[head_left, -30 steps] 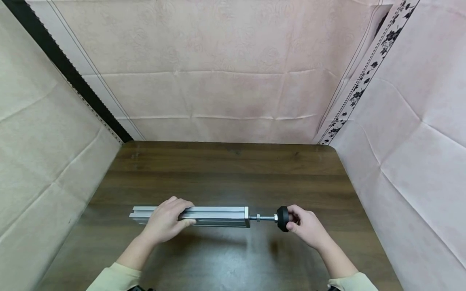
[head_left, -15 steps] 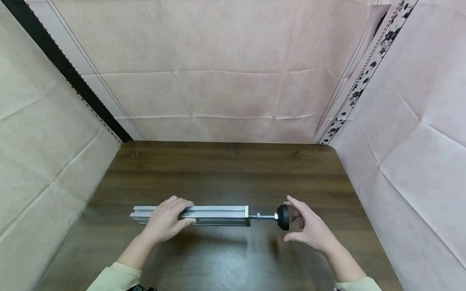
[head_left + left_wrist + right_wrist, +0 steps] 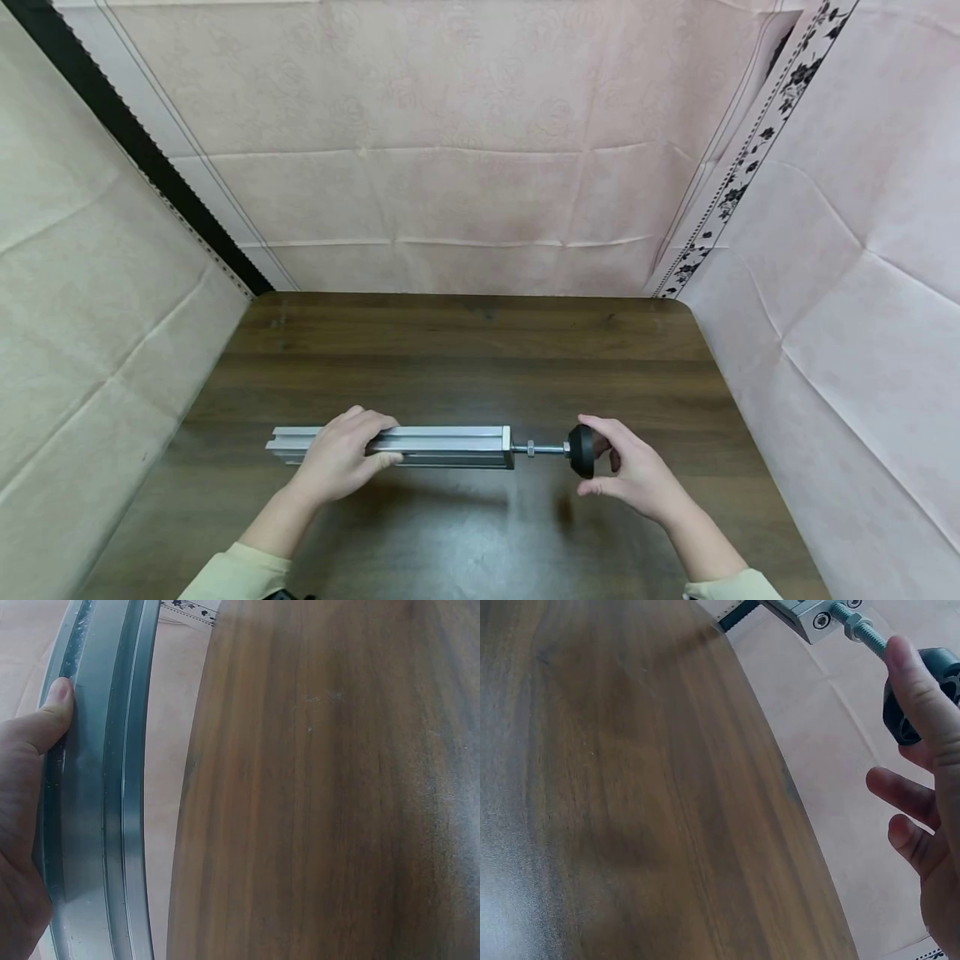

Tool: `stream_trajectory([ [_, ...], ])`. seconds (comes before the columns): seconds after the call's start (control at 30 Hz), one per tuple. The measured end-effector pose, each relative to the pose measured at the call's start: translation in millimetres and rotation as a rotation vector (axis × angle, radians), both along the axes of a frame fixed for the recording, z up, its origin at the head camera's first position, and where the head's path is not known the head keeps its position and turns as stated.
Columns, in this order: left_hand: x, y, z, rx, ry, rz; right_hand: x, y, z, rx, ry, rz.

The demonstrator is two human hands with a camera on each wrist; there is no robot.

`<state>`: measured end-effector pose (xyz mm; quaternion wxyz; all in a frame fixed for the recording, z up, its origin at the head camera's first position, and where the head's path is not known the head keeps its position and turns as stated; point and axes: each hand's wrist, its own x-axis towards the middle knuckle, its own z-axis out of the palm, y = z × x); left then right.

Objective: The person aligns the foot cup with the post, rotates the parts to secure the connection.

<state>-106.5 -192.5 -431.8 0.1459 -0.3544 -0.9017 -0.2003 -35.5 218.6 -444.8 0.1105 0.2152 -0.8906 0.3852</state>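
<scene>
A silver aluminium extrusion profile (image 3: 450, 447) lies crosswise in the head view, raised over the table. My left hand (image 3: 347, 450) grips it left of its middle, fingers over the top and thumb on the near side; the left wrist view shows the thumb (image 3: 56, 705) along a groove. From its right end a threaded rod (image 3: 547, 449) with a nut (image 3: 531, 449) runs to a round black levelling foot (image 3: 581, 451). My right hand (image 3: 637, 468) holds the foot's rim between forefinger above and thumb below. In the right wrist view the thumb overlaps the foot (image 3: 901, 720), other fingers loosely bent.
Below is a brown wood-grain table (image 3: 480, 367) with rounded far corners. Pale cloth hangs (image 3: 480, 192) behind it and on both sides, with a black strip (image 3: 150, 150) at left and a floral border (image 3: 735, 183) at right.
My right hand first pinched the foot, then spread its fingers and drew slightly right, and is now back around the rim. The left hand and profile stay nearly still.
</scene>
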Motion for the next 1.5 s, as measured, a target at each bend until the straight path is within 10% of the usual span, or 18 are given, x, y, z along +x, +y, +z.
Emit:
stream_trajectory([
  [1.0,2.4,-1.8,0.2,-0.009,0.017,0.016,-2.5,-7.9,8.3,-0.054,-0.129,-0.073],
  [1.5,1.2,-2.4,0.4,0.003,-0.012,0.031,-3.2,3.0,-2.3,0.062,0.174,0.029],
])
